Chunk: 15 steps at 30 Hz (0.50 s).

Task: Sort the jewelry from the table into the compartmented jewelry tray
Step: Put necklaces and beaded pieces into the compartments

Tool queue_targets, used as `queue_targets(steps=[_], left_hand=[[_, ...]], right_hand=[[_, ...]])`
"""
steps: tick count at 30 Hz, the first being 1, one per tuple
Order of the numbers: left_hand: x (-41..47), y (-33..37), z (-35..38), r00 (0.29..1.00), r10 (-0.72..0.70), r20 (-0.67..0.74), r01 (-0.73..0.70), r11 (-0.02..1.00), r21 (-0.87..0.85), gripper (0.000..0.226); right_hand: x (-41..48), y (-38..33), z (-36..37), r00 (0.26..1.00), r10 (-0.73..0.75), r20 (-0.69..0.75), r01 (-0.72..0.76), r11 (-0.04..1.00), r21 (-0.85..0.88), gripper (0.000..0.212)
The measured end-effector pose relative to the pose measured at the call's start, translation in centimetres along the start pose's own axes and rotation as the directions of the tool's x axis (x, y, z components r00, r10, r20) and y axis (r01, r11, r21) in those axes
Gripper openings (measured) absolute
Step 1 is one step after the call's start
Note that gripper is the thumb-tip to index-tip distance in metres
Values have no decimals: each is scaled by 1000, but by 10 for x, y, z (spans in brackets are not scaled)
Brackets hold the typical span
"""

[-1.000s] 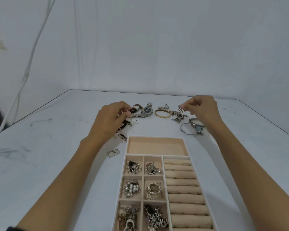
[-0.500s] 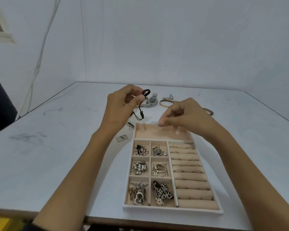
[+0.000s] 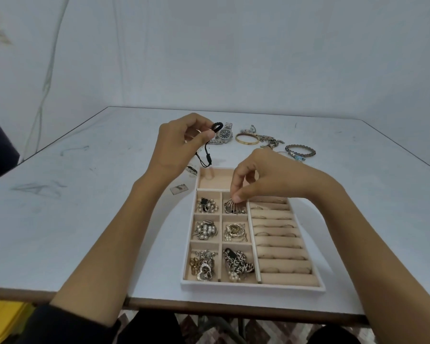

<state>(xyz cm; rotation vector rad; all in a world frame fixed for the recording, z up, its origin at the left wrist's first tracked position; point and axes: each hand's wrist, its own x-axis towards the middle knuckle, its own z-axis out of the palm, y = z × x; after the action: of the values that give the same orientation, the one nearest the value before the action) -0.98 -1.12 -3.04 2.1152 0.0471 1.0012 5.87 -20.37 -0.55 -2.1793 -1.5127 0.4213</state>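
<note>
Left hand (image 3: 176, 145) pinches braided cord (image 3: 218, 126); right hand (image 3: 268, 175), spiky metal piece (image 3: 234, 207).

Both forearms (image 3: 114, 247) are bare, with a dark sleeve (image 3: 67, 324) at the left elbow.

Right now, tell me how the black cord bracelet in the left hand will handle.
Probably floppy: the black cord bracelet hangs limp from the left hand pinching it. Likely light: fingertips alone carry it.
</note>
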Motion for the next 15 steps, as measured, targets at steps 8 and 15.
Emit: queue_targets(steps=[8, 15], left_hand=[[0, 0, 0, 1000, 1, 15, -1, 1000, 22, 7], [-1, 2, 0, 1000, -10, 28, 10, 1000, 26, 8]], right_hand=[[5, 2, 5, 996, 58, -62, -66, 987, -145, 5], [5, 3, 5, 998, 51, -38, -55, 989, -136, 8]])
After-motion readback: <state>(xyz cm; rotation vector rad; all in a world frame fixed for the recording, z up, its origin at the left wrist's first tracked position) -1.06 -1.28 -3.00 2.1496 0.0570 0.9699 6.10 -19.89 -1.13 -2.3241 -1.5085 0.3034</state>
